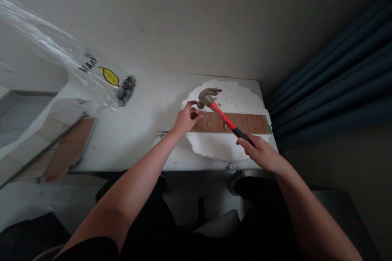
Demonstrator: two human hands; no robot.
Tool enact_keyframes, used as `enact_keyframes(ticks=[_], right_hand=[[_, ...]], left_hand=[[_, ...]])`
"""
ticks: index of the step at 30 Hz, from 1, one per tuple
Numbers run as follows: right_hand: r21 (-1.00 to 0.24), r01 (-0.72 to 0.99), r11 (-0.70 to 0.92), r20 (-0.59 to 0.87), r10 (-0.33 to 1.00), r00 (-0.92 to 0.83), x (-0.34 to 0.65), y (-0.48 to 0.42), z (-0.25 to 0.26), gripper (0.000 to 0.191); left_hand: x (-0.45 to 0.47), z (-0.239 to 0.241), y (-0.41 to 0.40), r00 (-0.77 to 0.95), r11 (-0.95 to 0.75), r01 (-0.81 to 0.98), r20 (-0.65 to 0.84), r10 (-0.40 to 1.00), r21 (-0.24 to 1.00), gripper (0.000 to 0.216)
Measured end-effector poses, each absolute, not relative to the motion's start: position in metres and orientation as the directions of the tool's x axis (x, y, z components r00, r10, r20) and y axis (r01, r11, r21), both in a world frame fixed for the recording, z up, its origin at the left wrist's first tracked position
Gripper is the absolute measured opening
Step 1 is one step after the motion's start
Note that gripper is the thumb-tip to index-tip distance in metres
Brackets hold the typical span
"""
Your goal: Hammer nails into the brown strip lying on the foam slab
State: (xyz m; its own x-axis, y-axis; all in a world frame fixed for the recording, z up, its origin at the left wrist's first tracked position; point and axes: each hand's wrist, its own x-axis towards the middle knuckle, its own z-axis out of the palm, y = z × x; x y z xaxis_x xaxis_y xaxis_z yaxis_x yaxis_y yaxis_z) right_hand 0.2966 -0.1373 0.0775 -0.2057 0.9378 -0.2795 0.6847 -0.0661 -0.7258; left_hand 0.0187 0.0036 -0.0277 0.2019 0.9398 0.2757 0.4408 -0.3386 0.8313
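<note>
My right hand is closed around the black grip of a claw hammer with an orange-red handle. Its steel head hangs just above the left end of a brown wooden strip. The strip lies across a round white foam slab on a white table. My left hand pinches something small, too small to name, at the strip's left end, right under the hammer head.
A clear plastic bag with black and yellow print lies at the table's left. Brown board pieces lie at the left edge. A few small dark nails lie beside my left wrist. Dark blue curtain hangs on the right; a plain wall is behind.
</note>
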Motion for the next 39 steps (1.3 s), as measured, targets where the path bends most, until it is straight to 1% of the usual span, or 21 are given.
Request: enact_keyframes(ticks=[9, 15, 20, 25, 35, 39], right_hand=[[-0.703, 0.708, -0.066, -0.286, 0.938, -0.196, 0.295, -0.137, 0.078, 0.046], [-0.729, 0.68, -0.077, -0.298, 0.93, -0.214, 0.293, -0.138, 0.081, 0.048], [-0.719, 0.694, -0.051, -0.288, 0.93, -0.23, 0.292, -0.136, 0.074, 0.045], [-0.729, 0.682, -0.064, -0.286, 0.933, -0.219, 0.294, -0.136, 0.072, 0.047], [-0.725, 0.686, -0.062, -0.289, 0.932, -0.221, 0.295, -0.136, 0.07, 0.046], [-0.741, 0.667, -0.079, -0.299, 0.928, -0.222, 0.295, -0.137, 0.073, 0.049]], left_hand=[[0.019, -0.025, 0.003, 0.194, -0.319, 0.427, 0.258, 0.946, 0.846, 0.051], [0.02, -0.027, 0.004, 0.182, -0.308, 0.433, 0.253, 0.95, 0.847, 0.052], [0.019, -0.028, 0.005, 0.175, -0.306, 0.44, 0.253, 0.951, 0.845, 0.053], [0.02, -0.029, 0.006, 0.187, -0.31, 0.427, 0.252, 0.949, 0.849, 0.052], [0.021, -0.026, 0.006, 0.195, -0.3, 0.443, 0.236, 0.952, 0.845, 0.046], [0.02, -0.026, 0.005, 0.192, -0.293, 0.44, 0.23, 0.954, 0.849, 0.044]])
